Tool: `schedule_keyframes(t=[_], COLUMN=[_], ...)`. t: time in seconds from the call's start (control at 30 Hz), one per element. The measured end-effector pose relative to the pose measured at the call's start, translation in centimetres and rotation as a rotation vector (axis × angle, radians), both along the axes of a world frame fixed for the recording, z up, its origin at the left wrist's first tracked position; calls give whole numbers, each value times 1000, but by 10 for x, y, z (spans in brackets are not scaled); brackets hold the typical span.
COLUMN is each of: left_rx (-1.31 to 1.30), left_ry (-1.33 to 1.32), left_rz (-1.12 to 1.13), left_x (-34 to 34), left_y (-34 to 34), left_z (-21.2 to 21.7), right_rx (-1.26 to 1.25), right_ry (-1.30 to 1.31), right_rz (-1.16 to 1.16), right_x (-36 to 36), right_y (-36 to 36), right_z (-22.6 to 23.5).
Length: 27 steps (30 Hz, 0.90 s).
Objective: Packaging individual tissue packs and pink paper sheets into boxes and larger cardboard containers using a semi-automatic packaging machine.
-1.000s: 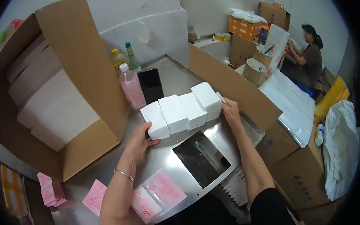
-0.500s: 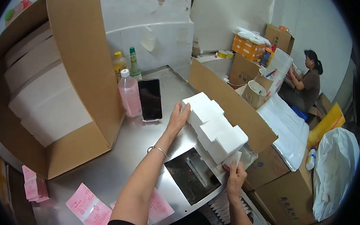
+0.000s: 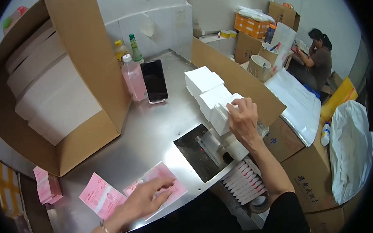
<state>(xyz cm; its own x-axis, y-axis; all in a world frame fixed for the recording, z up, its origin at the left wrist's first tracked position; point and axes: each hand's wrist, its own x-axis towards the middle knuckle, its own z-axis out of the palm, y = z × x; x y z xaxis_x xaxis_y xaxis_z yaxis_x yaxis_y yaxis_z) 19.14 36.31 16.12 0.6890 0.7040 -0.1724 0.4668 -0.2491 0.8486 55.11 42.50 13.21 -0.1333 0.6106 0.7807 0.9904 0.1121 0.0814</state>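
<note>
Metal table (image 3: 149, 138) is taking up the middle; its top is looking slick, so the loose paper is probably calling for light, level handling, no sideways shove. Big cardboard box (image 3: 82, 58) is lying mouth-on at left, holding white paper bundles (image 3: 62, 102) in tilted layers, bottom wall partly bare. White plastic bag (image 3: 351, 149) is slumping at far right; contents not showing. Row of white paper stacks (image 3: 206, 83) is sitting on the table's right side, between the dark recess (image 3: 192, 148) and the cardboard flap (image 3: 244, 76), blocks butting together, tops stepping unevenly. Right hand (image 3: 244, 119) is working the near end of that row: thumb and fingers are closing in a pinch on the upper edge of the nearest block, where leaves are fanning apart. Doing this well is likely meaning pinching squarely across the whole thickness, so leaves aren't splaying, and not nudging the neighbouring blocks. Clear bottle (image 3: 134, 82) is standing beyond, holding pink liquid, cap on. Left hand (image 3: 149, 198) is lying over a pink packet (image 3: 158, 171) near the table's front edge, fingers loosely spread, thumb apart, pinching nothing visible; can't tell whether the palm is pressing. Flat fingers are probably suiting that thin film better than fingertips digging in, which could be creasing it.
</note>
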Motion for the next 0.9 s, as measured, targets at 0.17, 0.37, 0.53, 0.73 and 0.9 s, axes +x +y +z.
schedule_keyframes(t=[0.17,0.37,0.53,0.73,0.9], left_rx=[419,869,888,838,952], left_ry=[60,462,555,550,464], left_rz=[288,531,540,501,579], left_x=[-27,-16,-6,-1,7], left_y=[-56,-66,-67,-64,-50], left_z=[-33,-102,-88,-77,-96], right_rx=[-44,-172,-280,-288,-141], right_ry=[-70,-36,53,110,170], right_rz=[-11,-1,-94,-28,55], right_x=[-12,-20,-25,-18,-12], right_y=[11,16,16,12,13], right_z=[4,-14,-13,-15,-24])
